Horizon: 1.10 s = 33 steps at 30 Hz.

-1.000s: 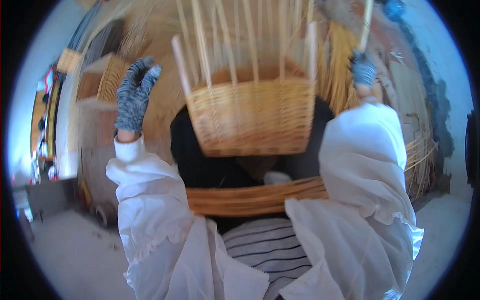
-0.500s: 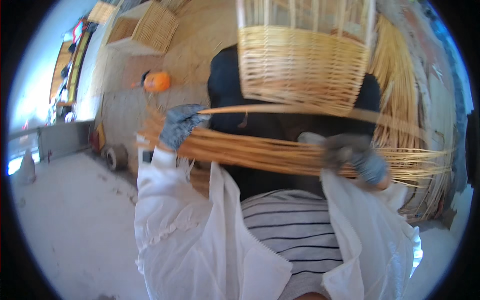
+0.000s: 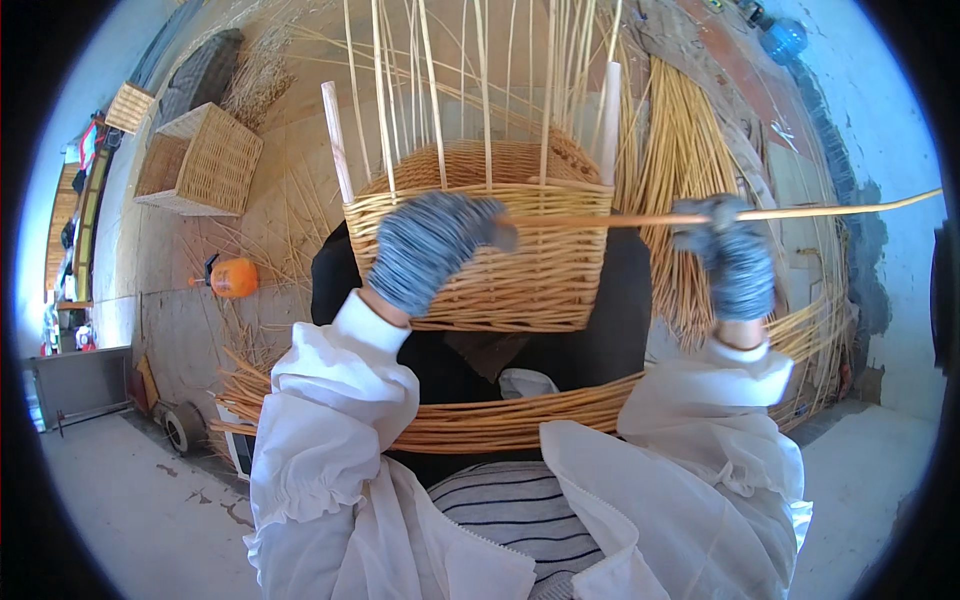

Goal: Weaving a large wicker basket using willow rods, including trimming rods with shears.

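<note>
A partly woven wicker basket (image 3: 500, 285) rests against my dark-clad legs, its tall thin stakes and two thicker corner posts pointing away from me. My left hand (image 3: 425, 250), in a grey-blue knit glove, is closed on one end of a brown willow rod (image 3: 610, 221) in front of the basket's upper woven edge. Out to the right, my gloved right hand (image 3: 727, 255) grips the same rod farther along, and its pale end runs on past that hand. Across my lap lies a bundle of brown rods (image 3: 510, 420), partly hidden by my sleeves.
Loose pale rods (image 3: 690, 160) lie in a long heap to the right of the basket. A finished wicker basket (image 3: 215, 165) sits on its side at the far left, near an orange spray bottle (image 3: 235, 278). A blue water jug (image 3: 783, 40) stands by the right wall.
Both hands have moved away from the lap bundle toward the basket's edge, carrying one rod. My view has shifted, so the basket now appears lower and further left.
</note>
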Available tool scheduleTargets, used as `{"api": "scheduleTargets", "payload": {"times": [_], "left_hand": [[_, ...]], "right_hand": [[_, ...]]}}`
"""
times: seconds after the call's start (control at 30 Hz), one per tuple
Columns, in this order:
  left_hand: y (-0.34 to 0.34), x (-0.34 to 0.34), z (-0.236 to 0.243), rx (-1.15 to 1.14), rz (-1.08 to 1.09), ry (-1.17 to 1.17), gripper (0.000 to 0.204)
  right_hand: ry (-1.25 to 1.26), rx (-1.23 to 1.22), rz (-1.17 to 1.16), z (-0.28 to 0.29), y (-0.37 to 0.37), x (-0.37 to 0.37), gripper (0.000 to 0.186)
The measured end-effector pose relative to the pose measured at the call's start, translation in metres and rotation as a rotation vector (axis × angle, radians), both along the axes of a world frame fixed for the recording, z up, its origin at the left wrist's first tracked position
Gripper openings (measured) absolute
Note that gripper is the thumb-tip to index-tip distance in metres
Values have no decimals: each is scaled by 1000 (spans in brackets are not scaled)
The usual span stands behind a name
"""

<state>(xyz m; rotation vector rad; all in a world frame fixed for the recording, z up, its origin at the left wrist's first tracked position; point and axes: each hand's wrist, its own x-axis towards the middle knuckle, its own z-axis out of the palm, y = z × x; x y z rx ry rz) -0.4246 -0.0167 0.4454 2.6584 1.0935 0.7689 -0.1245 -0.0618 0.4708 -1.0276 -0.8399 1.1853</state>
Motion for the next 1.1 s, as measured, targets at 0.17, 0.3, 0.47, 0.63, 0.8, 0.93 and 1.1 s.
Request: {"api": "scheduleTargets", "payload": {"times": [0.17, 0.3, 0.47, 0.63, 0.8, 0.93, 1.1], "left_hand": [[25, -4, -38, -213, 238, -365, 31], [19, 1, -55, -658, 285, -548, 50], [13, 19, -25, -129, 438, -394, 49], [12, 49, -17, 135, 209, -267, 46], [-3, 69, -13, -42, 5, -358, 38], [-13, 38, 46, -373, 196, -1168, 13], [-14, -26, 80, -469, 566, -1118, 17]], "right_hand": [[-40, -67, -99, -30, 34, 59, 25], [-63, -118, -135, -48, 43, 67, 27], [-45, -81, -179, -32, 36, 51, 24], [103, -87, -110, -8, 16, 38, 21], [163, -91, -91, -1, -6, 33, 21], [213, -68, -80, -4, -10, 40, 20], [170, -48, -114, -16, -6, 50, 19]]}}
